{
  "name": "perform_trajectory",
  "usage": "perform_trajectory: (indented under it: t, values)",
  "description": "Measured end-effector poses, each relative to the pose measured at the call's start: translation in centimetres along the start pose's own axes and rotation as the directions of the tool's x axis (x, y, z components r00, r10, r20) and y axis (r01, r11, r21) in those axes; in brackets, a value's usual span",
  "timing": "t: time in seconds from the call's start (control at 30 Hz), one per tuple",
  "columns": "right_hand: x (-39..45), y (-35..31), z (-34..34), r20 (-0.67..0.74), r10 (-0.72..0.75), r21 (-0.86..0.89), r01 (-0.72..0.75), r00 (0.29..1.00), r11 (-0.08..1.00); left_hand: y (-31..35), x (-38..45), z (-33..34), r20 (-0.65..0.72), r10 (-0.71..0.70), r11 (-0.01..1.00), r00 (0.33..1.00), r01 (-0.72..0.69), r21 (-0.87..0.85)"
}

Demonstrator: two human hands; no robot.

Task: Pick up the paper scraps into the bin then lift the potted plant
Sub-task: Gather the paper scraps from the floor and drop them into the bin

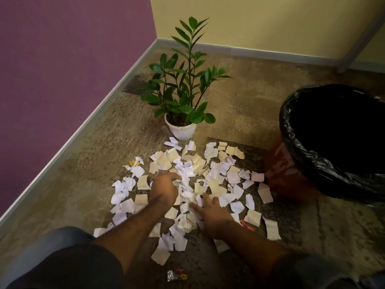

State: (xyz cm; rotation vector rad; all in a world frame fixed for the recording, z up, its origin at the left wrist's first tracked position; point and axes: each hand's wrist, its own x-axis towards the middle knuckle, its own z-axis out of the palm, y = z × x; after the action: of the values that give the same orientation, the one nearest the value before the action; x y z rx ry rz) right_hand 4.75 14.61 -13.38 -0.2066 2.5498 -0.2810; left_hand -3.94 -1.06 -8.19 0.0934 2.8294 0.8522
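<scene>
Several white and cream paper scraps (218, 170) lie scattered on the carpet in front of me. My left hand (165, 185) is in the middle of the pile, its fingers curled round a bunch of scraps. My right hand (210, 213) lies just to the right, fingers spread and pressing on the scraps. A green potted plant (181, 97) in a white pot (181, 130) stands upright just behind the pile. The bin (337, 142), orange-red with a black bag lining, stands open at the right.
A purple wall (62, 69) with a grey skirting board runs along the left; a yellow wall (270, 21) closes the corner behind the plant. A shiny crumpled wrapper (177, 275) lies near my knees. A small red scrap (246, 224) lies at the pile's right.
</scene>
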Motion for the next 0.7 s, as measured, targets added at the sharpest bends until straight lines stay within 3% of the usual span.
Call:
perform_trajectory:
  t: [0.1,0.27,0.43,0.57,0.7]
  values:
    - [-0.1,-0.5,0.6,-0.030,-0.029,-0.011,0.029,0.999,1.000,-0.4,-0.2,-0.4,0.004,0.016,1.000,1.000,-0.016,-0.007]
    - [0.1,0.4,0.4,-0.049,0.008,0.125,-0.002,0.999,0.992,-0.3,-0.3,-0.4,0.034,0.042,0.999,0.999,-0.042,-0.009]
    - [0.2,1.5,-1.4,-0.105,0.221,0.552,-0.128,0.970,0.824,0.6,0.1,-0.3,-0.021,0.012,0.996,1.000,-0.014,-0.085]
    - [0.0,1.6,-4.9,-0.196,0.335,0.636,-0.141,0.922,0.758,2.7,0.3,-0.8,-0.041,0.052,0.986,0.998,-0.058,-0.154]
    - [-1.3,2.5,-9.8,-0.272,0.336,0.671,-0.073,0.902,0.738,5.8,0.5,-2.0,-0.076,0.111,0.965,0.991,-0.126,-0.232]
